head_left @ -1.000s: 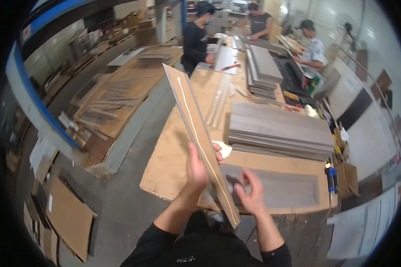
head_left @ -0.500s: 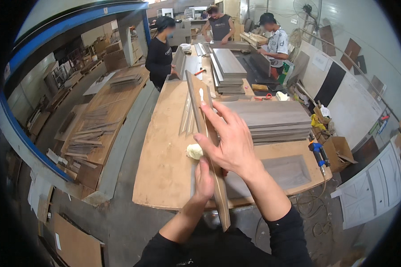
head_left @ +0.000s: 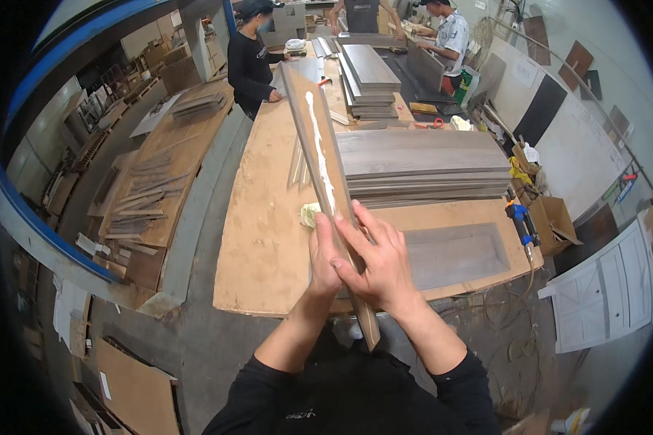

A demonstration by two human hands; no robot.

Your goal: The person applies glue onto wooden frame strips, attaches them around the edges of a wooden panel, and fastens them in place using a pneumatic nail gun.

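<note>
A long, narrow wooden board (head_left: 329, 139) slants up and away from me over the table, with dark edges and a pale brown face. Along that face runs a wet white streak (head_left: 321, 163) that looks like glue. Around the board's left side and lower part, my left hand (head_left: 322, 261) is closed. My right hand (head_left: 382, 267) is closed against the board's right side, its index finger at the lower end of the streak and its thumb across the face. A crumpled pale yellow cloth (head_left: 309, 214) lies on the table beside my left hand.
Grey boards (head_left: 428, 154) are stacked beyond my right hand, and a framed grey panel (head_left: 457, 254) lies nearer. A blue air tool (head_left: 520, 223) with a hose rests at the table's (head_left: 250, 254) right edge. Several people work at the far end.
My right hand has slid down the board toward me, and the white streak now reaches much further along it. The board's far end has swung left in view.
</note>
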